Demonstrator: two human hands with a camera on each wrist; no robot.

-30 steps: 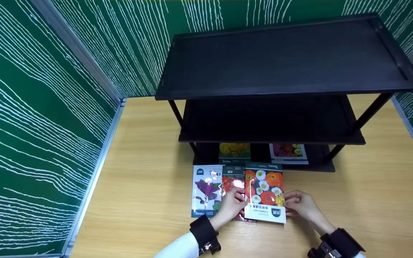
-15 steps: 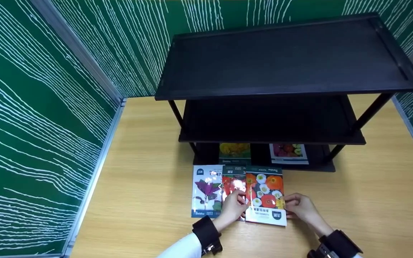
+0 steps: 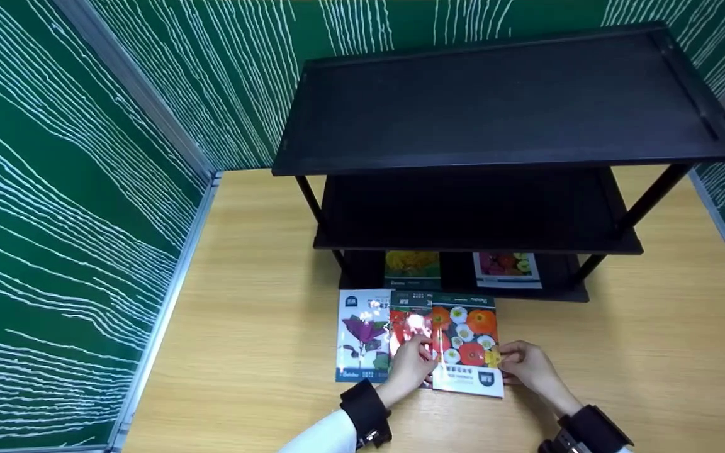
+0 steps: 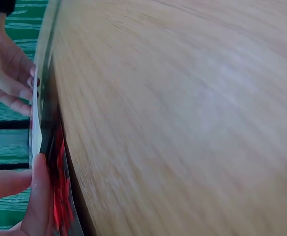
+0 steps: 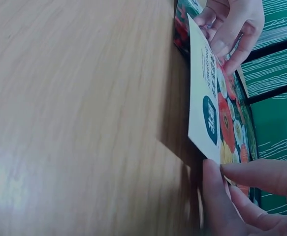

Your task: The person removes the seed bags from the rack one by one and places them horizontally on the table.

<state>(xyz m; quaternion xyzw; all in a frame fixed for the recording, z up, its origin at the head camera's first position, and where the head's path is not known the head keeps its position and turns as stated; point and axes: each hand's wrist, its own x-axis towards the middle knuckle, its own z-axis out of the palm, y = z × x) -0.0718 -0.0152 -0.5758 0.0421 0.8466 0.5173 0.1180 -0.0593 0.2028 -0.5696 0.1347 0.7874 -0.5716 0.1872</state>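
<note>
A flat seed packet [image 3: 468,336] with orange and white flowers lies nearest the shelf's front, its right part slightly raised off the table in the right wrist view. My left hand [image 3: 411,365] pinches its left edge between thumb and finger. At the opposite edge, my right hand [image 3: 531,366] pinches it, with the thumb [image 5: 261,172] on the printed face. Partly under it lies a red-flowered packet [image 3: 401,327], which my left hand partly covers. Further left is a packet with a purple flower [image 3: 357,343], overlapping the red one.
A black three-tier shelf [image 3: 501,107] stands behind the packets. On its lowest tier lie a yellow-flowered packet [image 3: 411,267] and a packet with mixed flowers [image 3: 506,267]. Green walls with white lines [image 3: 54,220] border the wooden table [image 3: 243,352].
The orange-flowered packet has come down slightly toward me and a little to the right, with both hands on its edges. The other packets look unmoved.
</note>
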